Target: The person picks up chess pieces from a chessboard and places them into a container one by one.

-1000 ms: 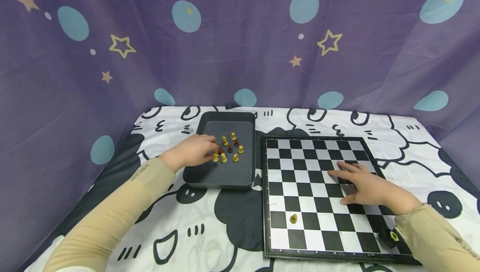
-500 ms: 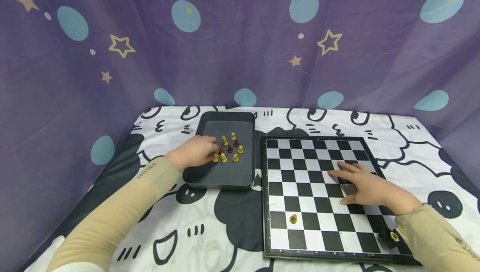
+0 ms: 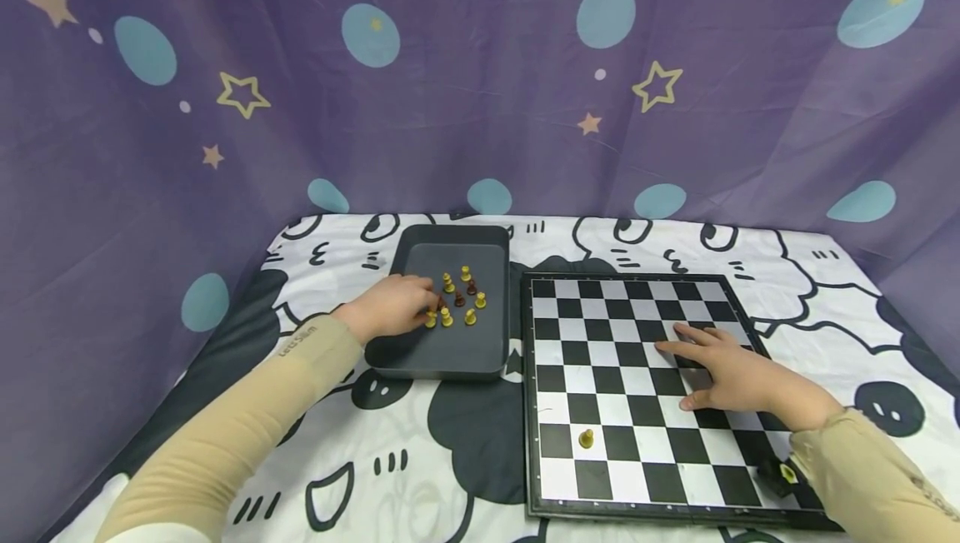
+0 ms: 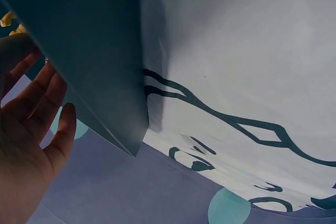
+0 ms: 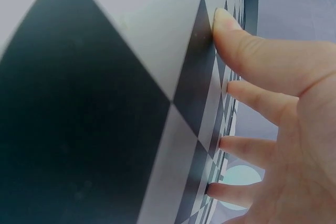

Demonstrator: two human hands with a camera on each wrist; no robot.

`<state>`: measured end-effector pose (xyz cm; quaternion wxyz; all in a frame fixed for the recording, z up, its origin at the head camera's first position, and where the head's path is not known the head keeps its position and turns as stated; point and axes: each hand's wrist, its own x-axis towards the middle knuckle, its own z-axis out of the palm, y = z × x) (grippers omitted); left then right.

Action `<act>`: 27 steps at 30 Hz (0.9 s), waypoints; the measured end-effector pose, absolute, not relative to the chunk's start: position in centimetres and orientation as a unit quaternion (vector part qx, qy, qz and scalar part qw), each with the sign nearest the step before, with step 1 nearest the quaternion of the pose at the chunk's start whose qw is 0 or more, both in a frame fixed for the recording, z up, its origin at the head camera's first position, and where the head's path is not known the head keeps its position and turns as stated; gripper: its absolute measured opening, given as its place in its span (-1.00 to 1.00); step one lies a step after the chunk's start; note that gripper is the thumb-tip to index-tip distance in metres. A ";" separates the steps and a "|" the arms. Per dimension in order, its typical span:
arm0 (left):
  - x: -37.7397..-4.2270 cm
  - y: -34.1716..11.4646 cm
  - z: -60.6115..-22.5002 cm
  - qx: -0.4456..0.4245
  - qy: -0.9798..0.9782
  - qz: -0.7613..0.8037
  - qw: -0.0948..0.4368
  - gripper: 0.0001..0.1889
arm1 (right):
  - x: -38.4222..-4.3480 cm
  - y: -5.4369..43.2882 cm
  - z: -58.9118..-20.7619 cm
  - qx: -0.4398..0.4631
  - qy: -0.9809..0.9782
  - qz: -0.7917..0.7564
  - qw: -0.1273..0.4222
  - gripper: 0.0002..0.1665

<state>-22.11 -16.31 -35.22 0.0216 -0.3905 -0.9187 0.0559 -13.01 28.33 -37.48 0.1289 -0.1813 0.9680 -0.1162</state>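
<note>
My left hand (image 3: 396, 307) reaches into a dark grey tray (image 3: 480, 360), its fingertips down among small chess pieces. A yellow chess piece (image 3: 431, 321) stands right at its thumb, and a dark red piece (image 3: 441, 303) is beside the fingers. Whether the fingers pinch either one is hidden. In the left wrist view the tray wall (image 4: 100, 66) covers the fingertips, with yellow pieces (image 4: 18, 30) just past the thumb. Fingers spread, my right hand (image 3: 738, 372) rests on the right part of a black-and-white chessboard (image 3: 588, 376) and holds nothing; its thumb (image 5: 228, 22) touches the squares.
A lone yellow pawn (image 3: 587, 439) stands at the board's near left. More yellow pieces (image 3: 481, 300) and dark red pieces (image 3: 460, 299) stand in the tray. A black object with a yellow-green mark (image 3: 783, 474) sits by the right sleeve. A purple curtain (image 3: 480, 110) hangs behind.
My left hand has shifted slightly to the right within the tray, its fingers drawn a little closer together. The right hand and the pieces on view keep their places.
</note>
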 end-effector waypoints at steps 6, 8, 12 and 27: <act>-22.2 -16.4 -35.4 -0.392 -0.918 0.062 0.014 -0.92 | -13.0 28.3 -37.5 -0.178 0.968 -0.117 0.133 -0.01; -22.2 -16.4 -35.4 -0.392 -0.918 0.063 0.012 -0.92 | -13.0 28.3 -37.5 -0.177 0.968 -0.116 0.134 0.00; -22.2 -16.6 -35.6 -0.393 -0.917 0.066 0.007 -0.93 | -13.0 28.3 -37.5 -0.179 0.968 -0.117 0.132 -0.01; -22.1 -16.7 -35.0 -0.382 -0.922 0.059 -0.015 -0.92 | -13.0 28.3 -37.4 -0.177 0.968 -0.116 0.133 -0.01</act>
